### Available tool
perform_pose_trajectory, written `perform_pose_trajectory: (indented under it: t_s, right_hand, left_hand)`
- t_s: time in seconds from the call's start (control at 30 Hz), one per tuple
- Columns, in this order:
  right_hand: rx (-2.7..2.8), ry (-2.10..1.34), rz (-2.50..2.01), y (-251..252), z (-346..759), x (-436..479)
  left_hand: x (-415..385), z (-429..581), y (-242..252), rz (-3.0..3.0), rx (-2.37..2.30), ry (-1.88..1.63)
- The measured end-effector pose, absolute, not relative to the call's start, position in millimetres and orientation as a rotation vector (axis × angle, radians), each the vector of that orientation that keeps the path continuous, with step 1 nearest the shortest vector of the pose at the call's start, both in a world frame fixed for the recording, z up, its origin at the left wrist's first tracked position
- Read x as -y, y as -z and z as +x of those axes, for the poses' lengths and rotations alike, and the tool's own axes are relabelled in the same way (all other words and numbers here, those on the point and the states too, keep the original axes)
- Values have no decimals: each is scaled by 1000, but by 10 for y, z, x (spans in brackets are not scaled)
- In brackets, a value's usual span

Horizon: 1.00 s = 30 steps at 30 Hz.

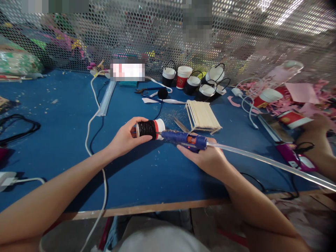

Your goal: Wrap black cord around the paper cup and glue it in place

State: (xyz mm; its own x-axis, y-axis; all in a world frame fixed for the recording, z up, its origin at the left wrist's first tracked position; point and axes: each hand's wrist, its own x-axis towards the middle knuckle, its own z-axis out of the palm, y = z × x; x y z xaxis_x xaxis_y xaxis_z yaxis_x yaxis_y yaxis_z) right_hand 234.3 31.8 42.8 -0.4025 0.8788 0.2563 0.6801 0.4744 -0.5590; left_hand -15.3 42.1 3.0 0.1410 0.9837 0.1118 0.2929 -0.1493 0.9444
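My left hand [125,138] grips a paper cup [150,128] held on its side, partly wrapped in black cord with a red band and white rim showing. My right hand [205,158] holds a blue glue gun [183,138] with its nozzle touching the cup's side. A long clear glue stick [267,163] runs out of the back of the gun toward the right. Both hands hover just above the blue table [65,140].
Several finished black-wrapped cups with handles [194,84] stand at the back, near a wooden-stick frame [202,116] and scissors [180,124]. A white cable [90,122] crosses the left. Pink paper scraps and cups [288,101] lie right, beside another person's arm [319,143]. Perforated metal screen behind.
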Motion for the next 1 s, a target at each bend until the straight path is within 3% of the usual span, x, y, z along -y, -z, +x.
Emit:
perform_pose_trajectory:
  t_s: [0.3,0.53,0.6,0.87,1.0]
  right_hand:
    - [2165,-478,-1271,-388,2353,-331]
    - [1813,-997,-1442,-564,2400,-384]
    - [1742,-1002,-1436,-601,2448,-453]
    - [1796,-214,-1783,-530,2744,-948]
    - [1775,-24,-1927,-446,2809,-1134]
  left_hand:
    - [-429,-146,-25,1558,-1256,-1081]
    - [-418,-139,-1,1645,-1273,-1109]
    - [-416,-144,15,1667,-1292,-1111]
    - [-420,-151,30,1730,-1324,-1121]
    - [-416,-154,28,1752,-1341,-1113]
